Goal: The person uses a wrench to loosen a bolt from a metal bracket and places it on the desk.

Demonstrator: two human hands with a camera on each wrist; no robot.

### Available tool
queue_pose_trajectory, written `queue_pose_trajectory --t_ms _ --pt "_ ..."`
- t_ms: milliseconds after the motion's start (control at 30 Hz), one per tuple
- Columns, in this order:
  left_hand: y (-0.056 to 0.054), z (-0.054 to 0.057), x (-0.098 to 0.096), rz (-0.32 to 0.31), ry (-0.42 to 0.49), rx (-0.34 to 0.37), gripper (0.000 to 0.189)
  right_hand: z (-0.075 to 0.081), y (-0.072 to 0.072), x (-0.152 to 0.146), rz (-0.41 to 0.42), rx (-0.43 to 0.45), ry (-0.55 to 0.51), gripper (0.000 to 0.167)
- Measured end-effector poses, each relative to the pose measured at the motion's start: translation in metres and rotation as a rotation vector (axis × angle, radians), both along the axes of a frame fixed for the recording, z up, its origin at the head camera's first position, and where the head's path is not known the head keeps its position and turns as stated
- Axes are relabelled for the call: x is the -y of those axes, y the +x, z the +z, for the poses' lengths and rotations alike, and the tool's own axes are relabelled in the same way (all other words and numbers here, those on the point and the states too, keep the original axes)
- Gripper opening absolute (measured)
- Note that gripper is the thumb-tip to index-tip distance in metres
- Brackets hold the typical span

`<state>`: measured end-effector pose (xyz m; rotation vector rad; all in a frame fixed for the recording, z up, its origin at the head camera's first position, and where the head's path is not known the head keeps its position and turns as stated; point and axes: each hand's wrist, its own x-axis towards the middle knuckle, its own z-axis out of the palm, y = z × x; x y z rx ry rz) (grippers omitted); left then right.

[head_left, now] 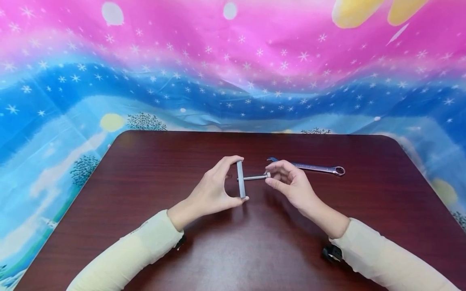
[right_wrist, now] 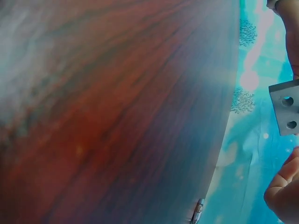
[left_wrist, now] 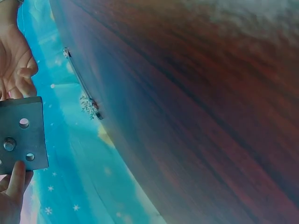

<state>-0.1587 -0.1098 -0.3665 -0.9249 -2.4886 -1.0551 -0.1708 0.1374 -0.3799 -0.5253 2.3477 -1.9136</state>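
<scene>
A grey metal plate (head_left: 241, 180) with several round holes stands on edge between the thumb and fingers of my left hand (head_left: 212, 188). Its holes show in both wrist views. A long hex-head bolt (head_left: 255, 177) passes through the plate, and its threaded end (left_wrist: 9, 144) sticks out on the left-hand side. My right hand (head_left: 296, 186) has its thumb and curled fingers about the bolt head, the thumb against its lower edge. In the right wrist view, the right fingers (right_wrist: 285, 182) appear beside the plate (right_wrist: 286, 107), while the bolt is out of sight.
A combination wrench (head_left: 316, 167) lies on the dark wooden table (head_left: 164, 161) behind my right hand, its open end partly near the fingers. A colourful snowflake-patterned cloth (head_left: 233, 81) hangs behind the table's far edge.
</scene>
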Motion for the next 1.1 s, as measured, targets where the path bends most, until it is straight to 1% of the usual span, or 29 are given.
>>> queue_pose_trajectory --t_ms 167,300,400,533,600,667,800,867,933,1100 --pt "-0.0006 0.0009 0.0013 0.000 -0.004 0.005 0.091 -0.0006 -0.0014 -0.0001 0.001 0.044 0.015 0.014" --pt "-0.0016 0.0007 0.0010 -0.024 -0.004 0.014 0.090 -0.0010 -0.0031 0.0000 -0.004 0.040 0.010 0.014" --pt "-0.0023 0.0006 0.0008 -0.030 -0.009 0.011 0.090 -0.0016 -0.0031 0.0000 -0.005 0.012 0.010 0.017" --pt "-0.0024 0.0006 0.0014 -0.022 -0.016 0.006 0.090 -0.0029 -0.0026 0.0003 0.029 -0.070 0.021 0.031" --pt "-0.0020 0.0006 0.0019 -0.019 -0.020 0.011 0.090 -0.0031 -0.0024 0.0004 0.045 -0.087 0.026 0.036" --pt "-0.0018 0.0003 0.0030 -0.016 -0.028 0.013 0.090 -0.0030 -0.0021 0.0003 0.051 -0.057 0.038 0.033" --pt "-0.0014 0.0006 0.0042 -0.012 -0.035 0.007 0.090 -0.0021 -0.0021 -0.0008 0.061 0.054 0.050 0.026" --pt "-0.0008 0.0008 0.0045 -0.014 -0.036 0.005 0.091 -0.0021 -0.0022 -0.0005 0.069 0.079 0.049 0.025" --pt "0.0001 0.0006 0.0048 -0.018 -0.036 0.007 0.090 -0.0027 -0.0025 0.0005 0.067 0.076 0.043 0.023" --pt "0.0018 -0.0004 0.0060 -0.017 -0.031 0.012 0.090 -0.0014 -0.0010 0.0026 0.048 -0.003 0.050 0.023"
